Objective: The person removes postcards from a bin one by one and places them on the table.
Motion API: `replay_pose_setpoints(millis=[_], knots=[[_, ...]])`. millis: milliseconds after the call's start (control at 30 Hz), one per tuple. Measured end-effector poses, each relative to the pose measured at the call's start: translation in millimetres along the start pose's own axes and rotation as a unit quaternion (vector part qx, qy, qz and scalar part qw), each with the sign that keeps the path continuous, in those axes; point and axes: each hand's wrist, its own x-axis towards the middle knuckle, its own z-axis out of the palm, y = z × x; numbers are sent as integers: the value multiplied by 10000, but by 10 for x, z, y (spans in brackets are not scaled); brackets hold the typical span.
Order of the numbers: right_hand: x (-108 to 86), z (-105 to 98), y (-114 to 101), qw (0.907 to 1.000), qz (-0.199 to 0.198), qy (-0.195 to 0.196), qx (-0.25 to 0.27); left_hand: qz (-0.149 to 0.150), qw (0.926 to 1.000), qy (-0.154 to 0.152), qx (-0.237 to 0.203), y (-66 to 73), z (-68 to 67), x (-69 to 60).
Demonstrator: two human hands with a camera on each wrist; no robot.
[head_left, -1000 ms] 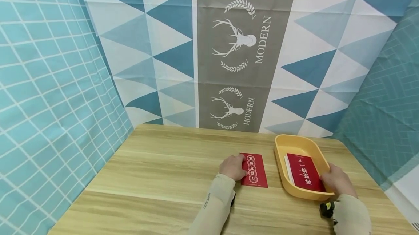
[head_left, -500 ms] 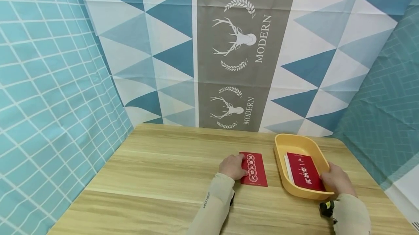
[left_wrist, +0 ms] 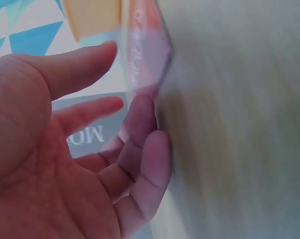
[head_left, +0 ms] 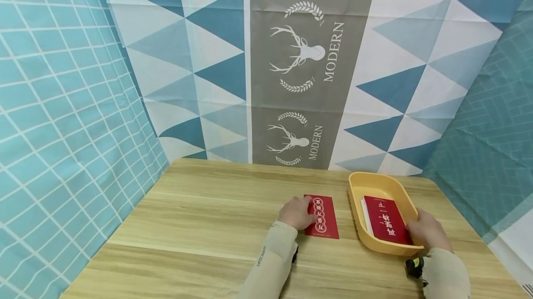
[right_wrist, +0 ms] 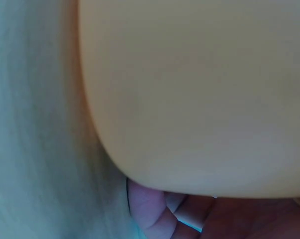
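On the table a flat red card [head_left: 326, 218] with a column of white characters lies face up. My left hand [head_left: 297, 213] rests at its left edge, its thumb and fingertips spread and touching it; the left wrist view has the thumb [left_wrist: 85, 67] well apart from the loosely bent fingers. To the right stands a yellow tray [head_left: 360, 213], whose outer wall [right_wrist: 199, 109] fills the right wrist view. My right hand [head_left: 430, 229] grips its right rim near the front corner, fingers on the outside. Inside the tray lies a red-covered item [head_left: 387, 220] with white edges showing beneath.
The wooden table [head_left: 200, 215] extends far to the left. A patterned cloth [head_left: 291, 67] with deer heads and triangles hangs behind it. Blue tile-printed sheets [head_left: 75, 104] flank both sides.
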Motion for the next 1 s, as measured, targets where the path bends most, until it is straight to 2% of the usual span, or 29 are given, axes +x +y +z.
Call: replay_pose_setpoints(millis=[133,200,267,367,533,633,733,833,1000], knots=[[-4,0,-2,10000,1,4,-15,12,9999,74,121,113,-42,-39],[-10,-2,-4,10000,3,1,-16,149,9992,185,322,183,-55,-61],[-14,-3,-6,10000,14,-11,20,433,9975,324,444,264,-73,-86],[-14,-3,-2,10000,24,-15,56,1102,9914,516,473,412,-85,-136],[-5,0,-3,10000,32,7,5,2144,9738,501,578,749,-51,-315],[2,-8,-2,10000,10,26,1,2695,9586,486,785,960,7,-439],[3,-16,7,10000,-56,58,28,3135,9446,510,829,1114,84,-506],[0,-6,19,9999,-137,70,-20,3367,9376,527,694,1197,185,-499],[-8,31,34,9998,-187,46,-103,3360,9404,271,448,1255,419,-394]])
